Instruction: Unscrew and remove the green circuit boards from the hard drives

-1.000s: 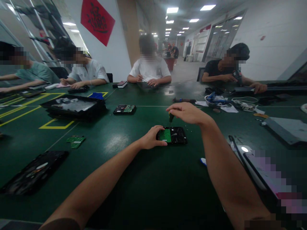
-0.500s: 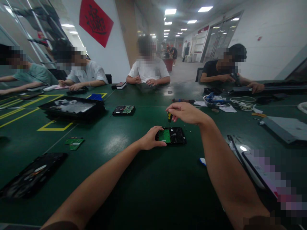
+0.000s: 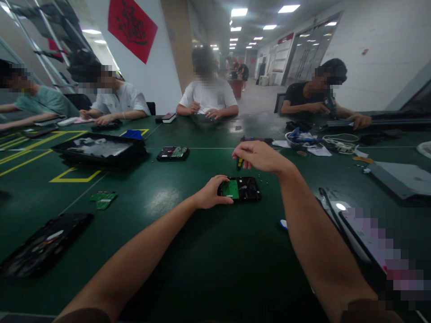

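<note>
A black hard drive [image 3: 249,189] with a green circuit board [image 3: 230,189] on its upper face lies flat on the green table. My left hand [image 3: 213,193] grips its left end, thumb along the near edge and fingers over the far edge. Above the drive's far side, my right hand [image 3: 257,156] is closed round a screwdriver [image 3: 239,163] with a yellow and black handle, held upright. Its tip is too fine to make out. Several tiny screws [image 3: 261,176] lie just beyond the drive's right corner.
Another hard drive [image 3: 173,153] sits farther back, left of a long-handled tool [image 3: 257,140]. On the left are a black tray [image 3: 101,150], loose green boards [image 3: 103,199] and a black casing [image 3: 47,244]. A grey metal box [image 3: 400,179] stands right. Several people sit opposite.
My right hand has risen slightly with the screwdriver, whose shaft reached down to the drive before. My left hand keeps its grip on the drive.
</note>
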`<state>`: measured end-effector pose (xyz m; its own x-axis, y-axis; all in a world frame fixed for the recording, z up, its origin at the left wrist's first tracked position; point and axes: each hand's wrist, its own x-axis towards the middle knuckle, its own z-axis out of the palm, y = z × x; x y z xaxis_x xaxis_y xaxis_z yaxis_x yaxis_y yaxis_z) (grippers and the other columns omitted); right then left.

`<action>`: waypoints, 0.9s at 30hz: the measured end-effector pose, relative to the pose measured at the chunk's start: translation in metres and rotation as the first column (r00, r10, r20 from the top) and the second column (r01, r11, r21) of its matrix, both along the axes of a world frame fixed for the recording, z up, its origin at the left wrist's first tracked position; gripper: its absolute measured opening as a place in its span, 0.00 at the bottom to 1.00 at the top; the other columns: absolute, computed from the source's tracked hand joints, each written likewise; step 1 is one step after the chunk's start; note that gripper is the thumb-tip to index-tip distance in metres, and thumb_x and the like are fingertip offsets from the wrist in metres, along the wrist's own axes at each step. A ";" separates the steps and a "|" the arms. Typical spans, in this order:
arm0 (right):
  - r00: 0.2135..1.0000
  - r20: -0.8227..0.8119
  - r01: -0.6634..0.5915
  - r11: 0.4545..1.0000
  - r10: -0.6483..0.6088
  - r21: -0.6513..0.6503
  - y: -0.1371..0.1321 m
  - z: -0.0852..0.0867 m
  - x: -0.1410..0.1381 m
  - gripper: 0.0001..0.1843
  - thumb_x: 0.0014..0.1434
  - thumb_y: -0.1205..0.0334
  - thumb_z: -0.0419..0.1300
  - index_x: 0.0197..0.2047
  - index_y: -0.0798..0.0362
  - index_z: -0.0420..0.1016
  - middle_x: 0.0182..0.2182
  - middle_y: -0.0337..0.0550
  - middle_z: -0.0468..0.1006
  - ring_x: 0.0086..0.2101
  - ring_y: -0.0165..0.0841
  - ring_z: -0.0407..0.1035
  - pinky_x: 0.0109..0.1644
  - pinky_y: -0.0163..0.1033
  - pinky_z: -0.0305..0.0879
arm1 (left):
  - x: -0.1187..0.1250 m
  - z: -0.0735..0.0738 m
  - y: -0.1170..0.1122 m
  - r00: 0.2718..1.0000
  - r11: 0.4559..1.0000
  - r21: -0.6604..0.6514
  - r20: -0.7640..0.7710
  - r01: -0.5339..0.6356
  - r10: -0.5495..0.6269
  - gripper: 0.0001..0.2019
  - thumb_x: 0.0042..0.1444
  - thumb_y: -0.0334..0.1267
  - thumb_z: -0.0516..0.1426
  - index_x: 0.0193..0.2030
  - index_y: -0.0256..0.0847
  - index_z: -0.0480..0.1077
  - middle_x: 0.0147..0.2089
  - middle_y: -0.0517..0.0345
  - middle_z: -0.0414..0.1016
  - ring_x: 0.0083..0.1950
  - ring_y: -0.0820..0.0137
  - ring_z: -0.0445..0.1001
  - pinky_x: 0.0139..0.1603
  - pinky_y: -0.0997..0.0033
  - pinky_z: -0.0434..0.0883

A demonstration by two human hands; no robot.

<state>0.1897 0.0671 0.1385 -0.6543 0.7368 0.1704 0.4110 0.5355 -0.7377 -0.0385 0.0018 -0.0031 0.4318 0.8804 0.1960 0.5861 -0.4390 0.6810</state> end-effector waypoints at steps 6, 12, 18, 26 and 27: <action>0.998 -0.002 -0.060 0.997 0.060 -0.056 -0.001 0.003 0.003 0.15 0.66 0.55 0.58 0.50 0.52 0.80 0.33 0.44 0.82 0.29 0.32 0.74 0.33 0.37 0.71 | -0.001 0.000 0.000 1.000 1.000 -0.007 0.000 0.006 -0.006 0.42 0.49 0.57 0.69 0.66 0.42 0.64 0.70 0.41 0.62 0.70 0.49 0.62 0.71 0.47 0.61; 0.996 0.031 0.085 0.990 -0.089 0.110 0.001 0.002 0.002 0.10 0.62 0.55 0.63 0.39 0.53 0.80 0.31 0.42 0.81 0.29 0.31 0.72 0.33 0.37 0.65 | -0.001 0.000 0.000 1.000 1.000 -0.030 0.000 0.003 -0.003 0.41 0.49 0.57 0.69 0.67 0.43 0.63 0.70 0.42 0.61 0.71 0.49 0.61 0.71 0.46 0.62; 1.000 -0.015 0.008 1.000 -0.008 0.008 0.001 0.000 0.000 0.16 0.68 0.51 0.57 0.42 0.53 0.79 0.29 0.43 0.80 0.26 0.31 0.72 0.32 0.37 0.68 | -0.002 -0.003 0.002 1.000 1.000 -0.021 -0.009 0.010 -0.010 0.41 0.49 0.57 0.69 0.67 0.44 0.63 0.70 0.43 0.60 0.71 0.49 0.61 0.71 0.45 0.62; 1.000 0.010 0.018 0.998 -0.018 0.058 0.004 0.000 0.002 0.13 0.65 0.54 0.60 0.43 0.52 0.81 0.34 0.44 0.81 0.30 0.31 0.72 0.32 0.37 0.67 | -0.002 -0.004 0.002 1.000 1.000 0.009 0.009 0.014 -0.014 0.41 0.49 0.56 0.70 0.66 0.44 0.64 0.70 0.42 0.62 0.70 0.50 0.62 0.71 0.45 0.61; 0.999 0.016 0.049 0.995 -0.050 0.086 0.005 0.000 0.002 0.12 0.64 0.53 0.61 0.41 0.52 0.81 0.33 0.43 0.81 0.30 0.31 0.72 0.32 0.37 0.67 | -0.002 -0.004 0.002 1.000 1.000 0.007 0.010 0.016 -0.016 0.41 0.49 0.56 0.69 0.66 0.44 0.63 0.70 0.42 0.62 0.70 0.50 0.62 0.71 0.45 0.61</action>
